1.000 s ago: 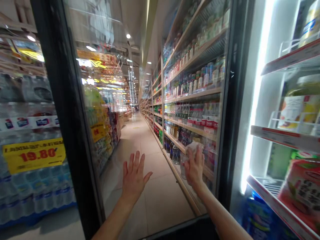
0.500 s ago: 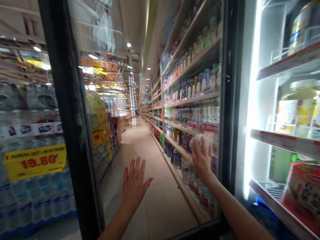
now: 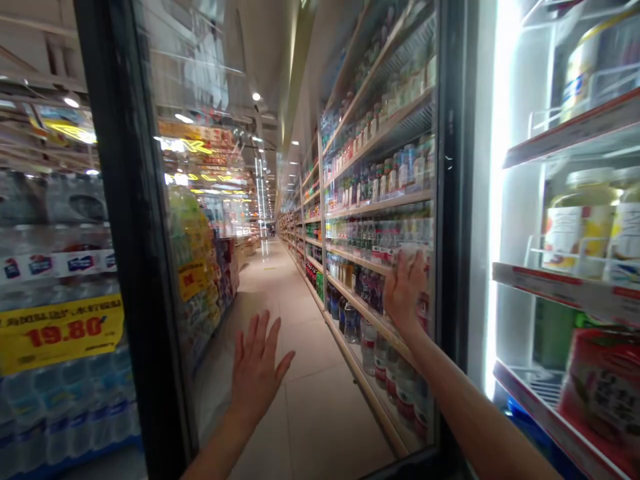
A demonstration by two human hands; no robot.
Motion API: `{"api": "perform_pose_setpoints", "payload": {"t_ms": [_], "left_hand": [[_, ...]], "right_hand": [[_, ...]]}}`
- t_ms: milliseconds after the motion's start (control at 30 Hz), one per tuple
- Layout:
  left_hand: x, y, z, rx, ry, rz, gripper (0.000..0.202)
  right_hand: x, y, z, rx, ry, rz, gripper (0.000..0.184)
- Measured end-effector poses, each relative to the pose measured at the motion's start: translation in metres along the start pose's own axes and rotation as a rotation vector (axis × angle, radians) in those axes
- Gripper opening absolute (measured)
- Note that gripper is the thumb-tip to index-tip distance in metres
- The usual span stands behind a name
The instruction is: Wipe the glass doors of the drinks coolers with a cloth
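Observation:
In front of me a glass door with a black frame stands open, and the aisle shows through its pane. My left hand is spread flat at the lower part of the glass, fingers up and thumb out to the right, with nothing in it. Higher and to the right, near the frame's right side, my right hand presses toward the glass. A white cloth shows faintly behind its fingertips; most of it is hidden by the hand, which is slightly blurred.
To the right, a lit cooler holds bottles of yellow drink and a red pack on wire shelves. Shelves of bottles line the aisle beyond the glass. At left are stacked water packs under a yellow price sign.
My right hand has shifted slightly up on the glass, and less of the white cloth shows. The left hand stays spread, a little further left in view. The whole view has shifted slightly.

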State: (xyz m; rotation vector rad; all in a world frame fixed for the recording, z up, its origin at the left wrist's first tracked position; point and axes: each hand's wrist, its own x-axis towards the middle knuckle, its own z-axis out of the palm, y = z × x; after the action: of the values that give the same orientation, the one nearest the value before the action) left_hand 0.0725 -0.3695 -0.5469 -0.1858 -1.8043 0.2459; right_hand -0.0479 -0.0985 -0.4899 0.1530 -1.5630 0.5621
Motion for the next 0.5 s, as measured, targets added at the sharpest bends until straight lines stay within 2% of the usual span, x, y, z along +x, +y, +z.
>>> {"api": "perform_pose_setpoints", "payload": {"t_ms": [100, 133, 167, 300, 333, 367, 400, 500], "left_hand": [[0.035, -0.012, -0.007, -0.005, 0.031, -0.069, 0.068], [0.046, -0.016, -0.008, -0.005, 0.033, -0.085, 0.068], [0.056, -0.021, -0.009, -0.004, 0.037, -0.098, 0.068], [0.076, -0.034, -0.011, -0.001, 0.044, -0.117, 0.068], [0.076, -0.035, -0.010, -0.003, 0.046, -0.117, 0.067], [0.076, -0.035, -0.010, -0.006, 0.047, -0.116, 0.066], [0.075, -0.035, -0.010, -0.009, 0.047, -0.117, 0.065], [0.072, -0.034, -0.010, -0.012, 0.058, -0.116, 0.064]], "right_hand": [[0.002, -0.006, 0.001, 0.041, -0.132, -0.300, 0.054], [0.004, -0.005, 0.001, 0.043, -0.159, -0.346, 0.052], [0.007, -0.002, 0.002, 0.038, -0.153, -0.318, 0.049], [0.036, 0.018, 0.007, 0.005, 0.049, 0.164, 0.047], [0.042, 0.021, 0.008, 0.005, 0.082, 0.210, 0.047], [0.046, 0.022, 0.007, 0.006, 0.088, 0.186, 0.047], [0.048, 0.023, 0.006, 0.010, 0.061, 0.094, 0.047], [0.051, 0.023, 0.000, 0.034, -0.132, -0.342, 0.043]]}}
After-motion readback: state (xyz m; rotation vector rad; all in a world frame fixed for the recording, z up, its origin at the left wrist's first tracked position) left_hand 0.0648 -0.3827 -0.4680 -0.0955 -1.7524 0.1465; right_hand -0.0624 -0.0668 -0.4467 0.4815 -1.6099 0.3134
